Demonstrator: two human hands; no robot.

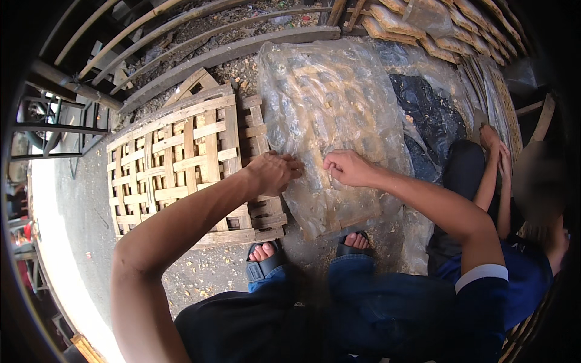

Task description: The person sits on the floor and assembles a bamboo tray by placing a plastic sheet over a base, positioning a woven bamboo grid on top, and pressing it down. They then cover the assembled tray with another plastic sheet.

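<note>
A large clear plastic sheet point(339, 109), wrinkled and dusted with yellowish crumbs, lies over a lattice-like surface in front of my feet. Above its left edge is my left hand point(275, 172), fingers loosely bent and slightly apart, with nothing visible in them. My right hand point(350, 168) is over the middle of the sheet, fingers curled in a pinch; what they hold, if anything, is too small to make out. To the left, a woven bamboo rack point(175, 154) rests on more slatted wood, close to my left forearm.
At the right sits another person, one hand point(489, 138) by a stack of thin sheets point(499, 103). Dark plastic point(426, 100) lies beyond the clear sheet. Flat yellowish slabs point(448, 30) are piled at the far right. A wooden beam point(230, 51) and bamboo rails border the far side.
</note>
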